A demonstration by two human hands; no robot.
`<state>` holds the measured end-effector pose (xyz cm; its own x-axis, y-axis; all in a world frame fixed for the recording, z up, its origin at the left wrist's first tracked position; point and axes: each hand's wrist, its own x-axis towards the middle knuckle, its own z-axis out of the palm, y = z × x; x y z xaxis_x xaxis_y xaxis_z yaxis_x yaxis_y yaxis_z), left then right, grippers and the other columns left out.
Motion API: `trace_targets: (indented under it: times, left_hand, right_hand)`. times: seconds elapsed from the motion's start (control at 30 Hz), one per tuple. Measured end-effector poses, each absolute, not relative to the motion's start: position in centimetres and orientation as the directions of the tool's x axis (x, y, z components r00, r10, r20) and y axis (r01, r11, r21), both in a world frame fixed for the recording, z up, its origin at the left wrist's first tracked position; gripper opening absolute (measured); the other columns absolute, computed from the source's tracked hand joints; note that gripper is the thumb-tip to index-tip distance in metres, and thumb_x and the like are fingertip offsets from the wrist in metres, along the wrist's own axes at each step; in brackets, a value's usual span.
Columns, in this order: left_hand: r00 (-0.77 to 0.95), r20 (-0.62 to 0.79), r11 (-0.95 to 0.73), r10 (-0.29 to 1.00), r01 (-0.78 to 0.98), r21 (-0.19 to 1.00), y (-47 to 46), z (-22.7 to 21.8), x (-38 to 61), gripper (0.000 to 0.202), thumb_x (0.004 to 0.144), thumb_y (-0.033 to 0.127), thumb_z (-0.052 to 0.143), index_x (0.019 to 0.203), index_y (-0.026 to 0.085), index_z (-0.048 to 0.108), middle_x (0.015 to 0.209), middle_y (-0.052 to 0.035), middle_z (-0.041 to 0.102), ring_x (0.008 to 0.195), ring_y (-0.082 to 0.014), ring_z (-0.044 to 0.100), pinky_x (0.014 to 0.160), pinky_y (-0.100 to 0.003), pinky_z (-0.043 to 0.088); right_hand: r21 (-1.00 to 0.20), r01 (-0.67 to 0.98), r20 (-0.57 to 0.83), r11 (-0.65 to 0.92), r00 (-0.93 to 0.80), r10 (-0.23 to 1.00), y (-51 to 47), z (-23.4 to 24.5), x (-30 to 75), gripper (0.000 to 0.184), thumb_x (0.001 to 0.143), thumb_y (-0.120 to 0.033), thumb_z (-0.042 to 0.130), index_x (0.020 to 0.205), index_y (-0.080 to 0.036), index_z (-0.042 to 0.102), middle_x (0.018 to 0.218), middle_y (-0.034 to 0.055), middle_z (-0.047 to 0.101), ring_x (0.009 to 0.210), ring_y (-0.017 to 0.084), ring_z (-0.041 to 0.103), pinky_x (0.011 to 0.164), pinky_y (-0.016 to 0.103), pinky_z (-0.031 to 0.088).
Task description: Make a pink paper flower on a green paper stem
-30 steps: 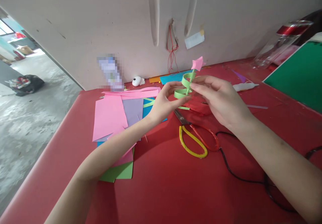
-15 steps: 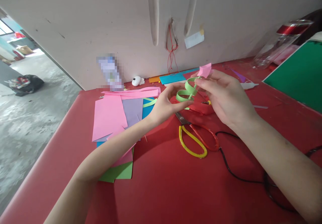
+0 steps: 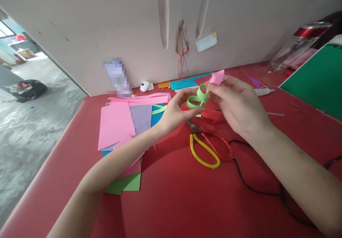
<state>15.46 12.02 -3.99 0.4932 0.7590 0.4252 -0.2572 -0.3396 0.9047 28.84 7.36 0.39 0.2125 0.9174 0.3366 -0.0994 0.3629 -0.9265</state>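
Between my two hands is a small paper flower, with a pink folded paper head (image 3: 217, 77) on a thin green stem and green paper loops (image 3: 191, 103) as leaves. My left hand (image 3: 172, 112) has its thumb and fingers closed around the lower loop. Higher up, my right hand (image 3: 240, 106) pinches the stem just under the pink head; its fingertips are partly hidden. Below the hands, scissors (image 3: 193, 148) with one yellow and one red handle lie on the red table (image 3: 171, 202). A red object (image 3: 212, 116) lies behind them, partly covered.
Pink paper (image 3: 116, 127), purple, blue and green sheets are stacked left, under my left forearm. A black cord (image 3: 248, 188) runs at right. Along the wall are a white earphone case-like object (image 3: 146, 86) and blue strips (image 3: 183, 84). A clear bottle (image 3: 294, 49) and green board (image 3: 317, 77) stand right.
My right hand and the pink head have dropped very slightly. Both hands keep their hold on the paper flower, and the other things lie as before.
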Motion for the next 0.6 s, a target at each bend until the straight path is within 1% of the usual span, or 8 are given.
trace_targets:
  times: [0.07, 0.13, 0.2, 0.27, 0.37, 0.47, 0.53, 0.6]
  left_hand:
    - [0.499, 0.430, -0.355, 0.753, -0.243, 0.903, 12.2, -4.1, 15.4, 0.038, 0.067, 0.023, 0.074, 0.098, 0.020, 0.052, 0.107, -0.0039, 0.061, 0.106, -0.0171, 0.058, 0.100, -0.037, 0.044]
    - [0.509, 0.427, -0.371, 0.747, -0.213, 0.904, 12.3, -4.2, 15.2, 0.045, 0.066, 0.027, 0.076, 0.103, 0.021, 0.052, 0.114, -0.0051, 0.060, 0.115, -0.0195, 0.056, 0.106, -0.040, 0.039]
    - [0.500, 0.434, -0.396, 0.750, -0.187, 0.899, 12.5, -4.0, 15.0, 0.051, 0.066, 0.033, 0.078, 0.109, 0.022, 0.052, 0.122, -0.0058, 0.058, 0.122, -0.0214, 0.052, 0.111, -0.041, 0.034]
    - [0.460, 0.463, -0.434, 0.758, -0.175, 0.884, 12.6, -3.6, 14.6, 0.049, 0.070, 0.040, 0.075, 0.111, 0.023, 0.054, 0.126, -0.0052, 0.057, 0.125, -0.0217, 0.050, 0.112, -0.041, 0.033]
    - [0.392, 0.543, -0.520, 0.743, -0.172, 0.836, 12.5, -2.7, 14.1, 0.035, 0.077, 0.043, 0.068, 0.104, 0.022, 0.060, 0.119, -0.0038, 0.060, 0.124, -0.0199, 0.052, 0.112, -0.038, 0.034]
    - [0.353, 0.585, -0.572, 0.730, -0.152, 0.806, 12.1, -1.9, 13.9, 0.024, 0.078, 0.040, 0.069, 0.090, 0.020, 0.065, 0.111, -0.0045, 0.063, 0.118, -0.0190, 0.056, 0.110, -0.038, 0.038]
    - [0.336, 0.578, -0.567, 0.743, -0.142, 0.812, 11.9, -1.6, 14.0, 0.022, 0.076, 0.040, 0.071, 0.082, 0.019, 0.066, 0.108, -0.0053, 0.063, 0.113, -0.0185, 0.058, 0.107, -0.039, 0.042]
    - [0.319, 0.584, -0.569, 0.746, -0.149, 0.809, 11.7, -1.6, 14.1, 0.023, 0.074, 0.041, 0.073, 0.079, 0.019, 0.067, 0.105, -0.0053, 0.064, 0.109, -0.0176, 0.059, 0.104, -0.039, 0.045]
  right_hand:
    - [-0.930, -0.092, 0.330, 0.355, 0.209, 0.920, 7.4, 0.4, 28.9, 0.006, 0.070, -0.025, 0.070, 0.066, -0.026, 0.066, 0.071, -0.0035, 0.058, 0.073, 0.011, 0.053, 0.078, 0.029, 0.046]
    - [-0.936, -0.063, 0.329, 0.347, 0.203, 0.922, 7.4, 0.3, 29.0, 0.005, 0.071, -0.024, 0.069, 0.067, -0.026, 0.066, 0.071, -0.0033, 0.058, 0.073, 0.011, 0.054, 0.079, 0.030, 0.046]
    - [-0.936, -0.022, 0.338, 0.350, 0.209, 0.918, 7.4, 0.1, 29.0, 0.003, 0.071, -0.025, 0.068, 0.069, -0.025, 0.066, 0.071, -0.0031, 0.058, 0.074, 0.011, 0.055, 0.079, 0.030, 0.046]
    - [-0.930, 0.040, 0.364, 0.365, 0.219, 0.905, 7.4, -0.2, 29.0, 0.004, 0.071, -0.025, 0.070, 0.072, -0.024, 0.067, 0.075, -0.0024, 0.058, 0.076, 0.012, 0.056, 0.076, 0.030, 0.046]
    - [-0.894, 0.196, 0.437, 0.402, 0.186, 0.880, 7.3, -0.7, 28.6, 0.007, 0.069, -0.028, 0.071, 0.074, -0.023, 0.069, 0.084, -0.0004, 0.057, 0.079, 0.013, 0.058, 0.073, 0.030, 0.048]
    - [-0.841, 0.338, 0.483, 0.422, 0.119, 0.867, 7.0, -0.8, 28.2, 0.014, 0.072, -0.036, 0.071, 0.074, -0.023, 0.070, 0.087, 0.0011, 0.056, 0.080, 0.014, 0.059, 0.075, 0.031, 0.049]
    - [-0.815, 0.396, 0.496, 0.424, 0.099, 0.862, 6.8, -0.8, 28.0, 0.018, 0.074, -0.040, 0.069, 0.074, -0.022, 0.069, 0.089, 0.0017, 0.056, 0.081, 0.014, 0.059, 0.076, 0.032, 0.050]
    - [-0.792, 0.441, 0.510, 0.422, 0.097, 0.855, 6.7, -0.7, 28.0, 0.022, 0.076, -0.044, 0.067, 0.074, -0.023, 0.069, 0.089, 0.0020, 0.057, 0.081, 0.015, 0.058, 0.076, 0.033, 0.050]
